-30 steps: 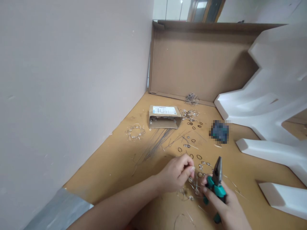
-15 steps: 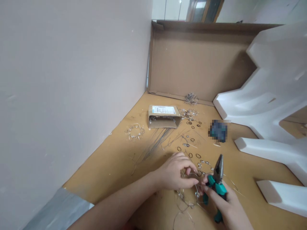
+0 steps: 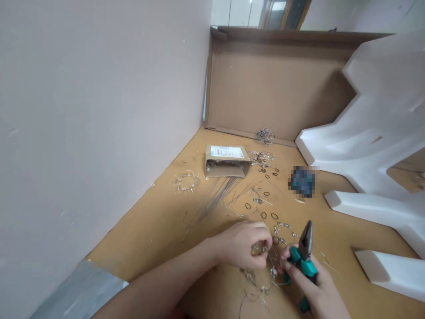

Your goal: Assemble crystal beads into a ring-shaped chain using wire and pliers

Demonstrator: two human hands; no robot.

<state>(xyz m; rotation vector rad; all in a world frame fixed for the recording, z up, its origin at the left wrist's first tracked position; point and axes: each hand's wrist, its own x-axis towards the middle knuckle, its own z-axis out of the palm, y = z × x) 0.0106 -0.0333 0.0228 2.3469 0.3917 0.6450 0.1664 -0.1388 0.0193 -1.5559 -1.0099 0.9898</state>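
A beaded wire loop sits over the tan tabletop, just beside the left hand, whose thumb and fingers pinch a clear bead. The right hand pinches wire near the loop and grips green-handled pliers; farther out stands an open cardboard box.

Left hand drawn in from its looser spread, thumb nearer fingertips; pliers leaning slightly further right
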